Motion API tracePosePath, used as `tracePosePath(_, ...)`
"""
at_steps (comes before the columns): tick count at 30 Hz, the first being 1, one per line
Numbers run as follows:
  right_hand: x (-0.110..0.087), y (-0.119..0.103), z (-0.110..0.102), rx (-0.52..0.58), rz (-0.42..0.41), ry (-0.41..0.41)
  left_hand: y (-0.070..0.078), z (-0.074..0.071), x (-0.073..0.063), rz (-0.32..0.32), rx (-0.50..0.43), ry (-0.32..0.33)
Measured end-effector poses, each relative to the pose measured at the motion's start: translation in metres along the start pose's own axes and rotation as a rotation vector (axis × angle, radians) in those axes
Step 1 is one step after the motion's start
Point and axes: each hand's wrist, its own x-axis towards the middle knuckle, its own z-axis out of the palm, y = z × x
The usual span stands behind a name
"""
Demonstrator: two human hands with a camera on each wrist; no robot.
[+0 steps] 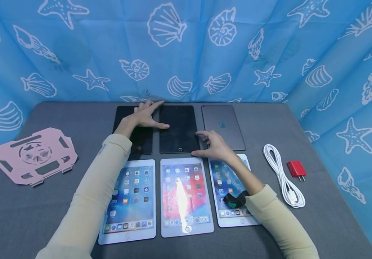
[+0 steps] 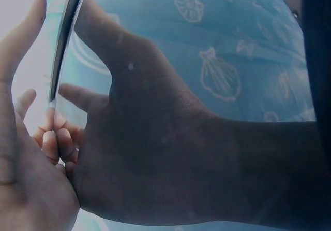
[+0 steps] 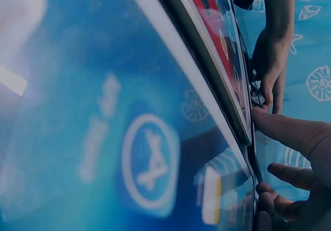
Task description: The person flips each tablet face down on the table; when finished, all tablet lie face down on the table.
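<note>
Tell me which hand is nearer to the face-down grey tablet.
Right hand, at the near left corner of the grey tablet; left hand is farther left, by the middle black tablet's left edge.

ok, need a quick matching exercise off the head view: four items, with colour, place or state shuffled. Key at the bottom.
Items
1. Centre back-row iPad
2. Wall charger
3. Cable
4. Slotted stand

Descriptions
A. White, gathered in long loops
B. Pink, at the far left
C. Lying face up, screen dark
D. Red, with prongs showing

Pairs: 1-C, 2-D, 3-A, 4-B
</note>
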Motion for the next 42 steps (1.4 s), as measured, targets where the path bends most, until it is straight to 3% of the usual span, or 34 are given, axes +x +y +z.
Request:
tracePosePath(14,0.005,-0.002,0.003,-0.043,0.058,-0.018,0.002,0.0,-0.001,0.011,0.015,-0.021)
tracePosePath(22,0.01,-0.003,0.005,0.067,0.092,-0.061,0.001,0.002,0.0,0.0,0.017,-0.01)
tracePosePath(26,0.012,-0.006,0.006,0.127,0.152,-0.068,0.001,0.002,0.0,-0.004,0.018,-0.005)
tracePosePath(33,0.017,-0.013,0.012,0.215,0.271,-0.043,0.001,0.003,0.0,-0.018,0.02,0.009)
tracePosePath(42,0.016,-0.012,0.019,0.335,0.298,0.025,0.003,0.004,-0.001,-0.028,0.036,0.01)
